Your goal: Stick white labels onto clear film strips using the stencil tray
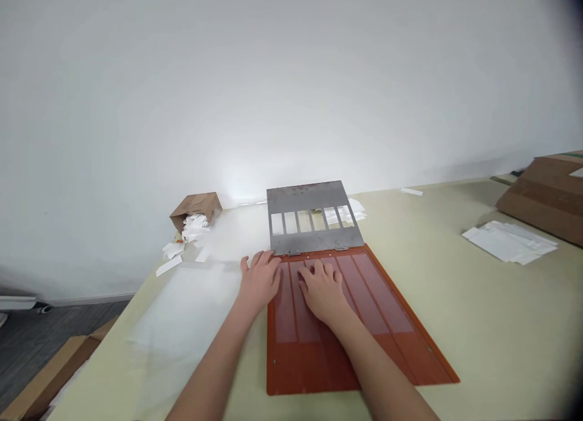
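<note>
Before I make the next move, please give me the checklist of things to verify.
1. Metal plate raised open: ok.
2. Red board lying on the table: ok.
3. Left grip away from the hinged edge: not ok, near its left end.
4. Right grip off the board: not ok, over its pale strips.
5. Pale strips fully flat: cannot tell.
6. White pile at right, apart from the board: ok.

In front of you, a reddish-brown slotted board [310, 367] lies flat on the tabletop, its long ribs running away from you. Pale, glossy strips [380, 299] cover the channels' far portion, leaving the near end darker. Hinged along your board's far edge, a grey metal plate [305, 196], pierced by rectangular windows, stands folded open.
</note>
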The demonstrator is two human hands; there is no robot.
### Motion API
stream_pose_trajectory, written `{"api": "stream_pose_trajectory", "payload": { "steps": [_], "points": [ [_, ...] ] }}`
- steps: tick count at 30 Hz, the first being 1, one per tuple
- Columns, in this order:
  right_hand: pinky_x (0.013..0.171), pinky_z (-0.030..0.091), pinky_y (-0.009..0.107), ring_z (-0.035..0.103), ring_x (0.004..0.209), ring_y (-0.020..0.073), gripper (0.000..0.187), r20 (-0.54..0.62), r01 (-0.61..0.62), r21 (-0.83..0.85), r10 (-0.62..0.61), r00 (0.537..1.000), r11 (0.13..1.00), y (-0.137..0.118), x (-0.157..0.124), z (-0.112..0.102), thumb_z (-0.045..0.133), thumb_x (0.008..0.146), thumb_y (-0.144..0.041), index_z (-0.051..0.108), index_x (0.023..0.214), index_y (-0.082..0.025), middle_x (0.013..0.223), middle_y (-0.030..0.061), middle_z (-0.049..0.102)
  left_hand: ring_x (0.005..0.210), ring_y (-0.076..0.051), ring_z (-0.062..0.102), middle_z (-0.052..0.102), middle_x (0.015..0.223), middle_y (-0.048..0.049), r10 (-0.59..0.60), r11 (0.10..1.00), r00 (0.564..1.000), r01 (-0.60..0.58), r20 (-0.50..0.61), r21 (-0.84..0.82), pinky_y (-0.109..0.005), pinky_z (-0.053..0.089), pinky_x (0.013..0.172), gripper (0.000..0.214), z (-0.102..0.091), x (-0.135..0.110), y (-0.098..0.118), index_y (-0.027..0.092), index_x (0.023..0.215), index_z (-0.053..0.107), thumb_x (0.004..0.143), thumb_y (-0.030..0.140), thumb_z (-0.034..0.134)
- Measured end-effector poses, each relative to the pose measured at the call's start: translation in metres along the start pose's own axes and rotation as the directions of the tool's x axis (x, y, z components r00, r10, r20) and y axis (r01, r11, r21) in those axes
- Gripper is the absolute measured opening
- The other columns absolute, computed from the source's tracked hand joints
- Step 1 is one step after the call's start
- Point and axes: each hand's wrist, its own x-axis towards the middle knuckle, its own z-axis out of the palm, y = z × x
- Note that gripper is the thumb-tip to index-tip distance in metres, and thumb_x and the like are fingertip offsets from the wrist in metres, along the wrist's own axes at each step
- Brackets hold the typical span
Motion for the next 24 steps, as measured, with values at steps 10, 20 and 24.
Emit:
{"api": "stream_pose_trajectory", "payload": {
  "steps": [10,20,24],
  "points": [
    [0.09,0.032,0.048,0.046,0.109,0.0329,0.033,-0.029,-0.018,-0.004,0.017,0.999,1.0,-0.002,-0.002,0.01,0.043,0.098,-0.04,0.062,0.121,-0.026,0.124,0.0154,0.053,0.139,-0.034,0.036,0.047,0.148,-0.007,-0.014,0.991,1.0,0.014,0.0,-0.136,-0.066,0.02,0.107,0.033,0.019,-0.011,-0.018,0.031,0.116,0.068,0.09,0.027,0.047],
    [0.091,0.032,0.047,0.046,0.108,0.0322,0.037,-0.01,-0.026,0.023,0.026,1.0,0.999,0.0,-0.003,0.009,0.046,0.098,-0.044,0.061,0.127,-0.027,0.124,0.0147,0.054,0.138,-0.033,0.037,0.045,0.149,-0.0077,0.002,0.996,1.0,0.001,0.022,-0.093,-0.066,0.022,0.106,0.04,0.025,-0.011,-0.012,0.031,0.124,0.065,0.089,0.026,0.045],
    [0.092,0.033,0.046,0.046,0.109,0.0318,0.038,-0.009,-0.011,0.034,0.012,1.0,0.999,0.0,-0.005,0.006,0.047,0.097,-0.044,0.06,0.129,-0.027,0.128,0.0142,0.053,0.138,-0.033,0.037,0.045,0.149,-0.0082,-0.005,0.994,0.999,0.008,0.032,-0.109,-0.065,0.023,0.106,0.04,0.024,-0.012,-0.012,0.03,0.123,0.065,0.089,0.024,0.046]
  ]
}}
